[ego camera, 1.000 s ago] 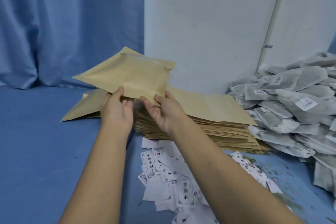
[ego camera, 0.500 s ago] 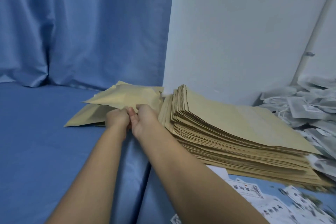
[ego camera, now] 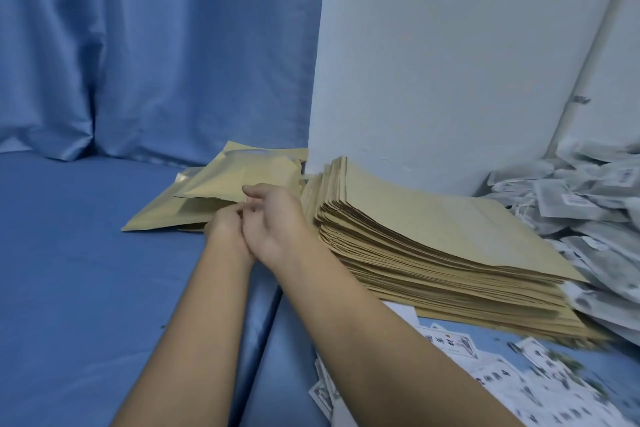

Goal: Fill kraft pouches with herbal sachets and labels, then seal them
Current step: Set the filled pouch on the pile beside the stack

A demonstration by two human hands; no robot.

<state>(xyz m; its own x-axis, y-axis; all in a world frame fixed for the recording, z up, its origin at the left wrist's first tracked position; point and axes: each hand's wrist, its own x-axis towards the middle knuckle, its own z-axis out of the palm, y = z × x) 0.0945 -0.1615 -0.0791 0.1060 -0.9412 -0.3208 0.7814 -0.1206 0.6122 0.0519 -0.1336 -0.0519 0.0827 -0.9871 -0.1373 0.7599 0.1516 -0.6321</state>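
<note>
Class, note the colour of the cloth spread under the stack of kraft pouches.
The cloth is plain blue, clearest in the head view.

Soft, even, cool light fills the scene, moderately bright and without hard shadows. The smooth blue cloth covering the surface carries a pale sheen, strongest along its raised fold. The middle is fairly sharp, including the tall stack of flat brown kraft paper pouches. At lower right, motion blur smears the scattered white printed paper labels, and the heap of grey mesh herbal sachets looks soft. Wide-angle distortion makes the plain white wall panel lean at its edges.
</note>
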